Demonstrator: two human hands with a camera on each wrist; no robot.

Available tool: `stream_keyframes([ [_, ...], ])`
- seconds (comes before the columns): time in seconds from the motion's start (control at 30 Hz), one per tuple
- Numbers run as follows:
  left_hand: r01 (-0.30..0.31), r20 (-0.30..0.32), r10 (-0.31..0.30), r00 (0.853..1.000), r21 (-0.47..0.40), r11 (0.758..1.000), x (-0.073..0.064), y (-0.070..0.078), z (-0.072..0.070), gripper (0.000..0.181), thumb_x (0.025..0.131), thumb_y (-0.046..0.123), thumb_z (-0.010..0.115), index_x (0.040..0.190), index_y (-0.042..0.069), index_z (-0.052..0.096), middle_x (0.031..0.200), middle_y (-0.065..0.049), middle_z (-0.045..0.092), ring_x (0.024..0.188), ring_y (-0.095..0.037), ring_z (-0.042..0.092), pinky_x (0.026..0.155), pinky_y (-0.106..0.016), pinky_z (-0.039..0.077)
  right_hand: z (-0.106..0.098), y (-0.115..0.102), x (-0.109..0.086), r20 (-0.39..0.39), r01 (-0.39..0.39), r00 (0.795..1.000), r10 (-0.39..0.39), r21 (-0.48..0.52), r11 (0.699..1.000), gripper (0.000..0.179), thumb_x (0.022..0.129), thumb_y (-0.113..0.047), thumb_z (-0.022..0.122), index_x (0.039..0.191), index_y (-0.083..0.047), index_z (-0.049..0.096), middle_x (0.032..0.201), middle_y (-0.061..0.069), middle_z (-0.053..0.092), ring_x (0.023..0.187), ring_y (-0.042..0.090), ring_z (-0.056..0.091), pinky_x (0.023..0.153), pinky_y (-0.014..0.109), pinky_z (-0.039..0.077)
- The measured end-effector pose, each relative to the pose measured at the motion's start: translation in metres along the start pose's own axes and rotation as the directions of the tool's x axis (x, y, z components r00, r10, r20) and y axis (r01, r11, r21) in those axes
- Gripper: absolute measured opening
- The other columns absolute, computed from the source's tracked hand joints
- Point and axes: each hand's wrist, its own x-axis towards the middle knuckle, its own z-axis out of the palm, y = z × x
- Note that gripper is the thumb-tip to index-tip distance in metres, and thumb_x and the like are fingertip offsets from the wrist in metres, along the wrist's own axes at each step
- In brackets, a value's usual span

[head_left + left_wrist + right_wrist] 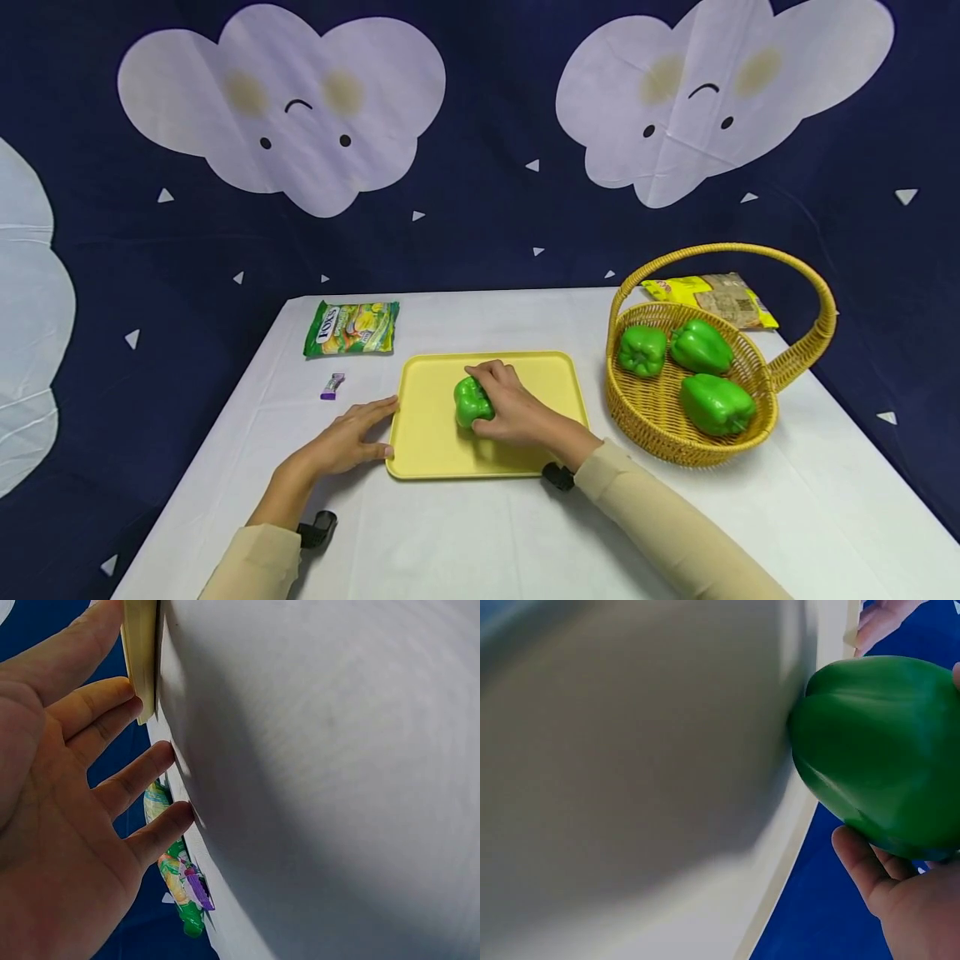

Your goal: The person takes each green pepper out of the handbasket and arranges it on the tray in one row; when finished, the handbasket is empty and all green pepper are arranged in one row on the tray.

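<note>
My right hand (517, 410) grips a glossy green bell pepper (470, 403) from above, over the middle of the yellow tray (424, 450). In the right wrist view the pepper (877, 742) has its lobed end right at the tray surface, with fingertips curled against its side. At the tray's left edge, my left hand (339, 442) rests its thumb and a finger on the rim, fingers spread and nearly straight. The left wrist view shows the palm of this hand (75, 802), with two fingertips at the tray rim (139, 660) and the other two at the tablecloth.
On the right stands a wicker basket (652, 427) with a tall handle, holding three green bell peppers (716, 404). Behind it lies a yellow and brown packet (723, 298). At the back left are a green FOX'S candy bag (352, 328) and a small purple-wrapped candy (332, 386).
</note>
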Motion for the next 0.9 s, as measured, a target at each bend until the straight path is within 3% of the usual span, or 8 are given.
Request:
stream_keyframes([
  [0.5, -0.007, 0.000, 0.007, 1.000, 0.000, 1.000, 0.000, 0.000, 0.000, 0.073, 0.083, 0.032, 0.070, 0.144, 0.006, 0.038, 0.152, -0.014, 0.034, 0.138, -0.042, 0.029, 0.110, -0.065, 0.023, 0.003, -0.010, 0.006, 0.100, -0.013, 0.995, 0.015, -0.013, 1.000, 0.088, 0.076, -0.015, 0.063, 0.151, -0.013, 0.018, 0.144, 0.012, 0.031, 0.121, 0.024, 0.038, 0.096, 0.037, 0.044],
  [0.9, -0.012, -0.005, 0.012, 1.000, -0.002, 1.000, 0.000, 0.000, 0.000, 0.074, 0.082, 0.032, 0.071, 0.143, 0.006, 0.039, 0.152, -0.014, 0.034, 0.138, -0.043, 0.029, 0.109, -0.065, 0.023, 0.009, -0.012, 0.009, 0.060, -0.073, 0.996, 0.070, 0.050, 0.996, 0.090, 0.080, -0.034, 0.073, 0.149, -0.011, 0.022, 0.134, 0.010, 0.043, 0.111, 0.018, 0.049, 0.095, 0.036, 0.048],
])
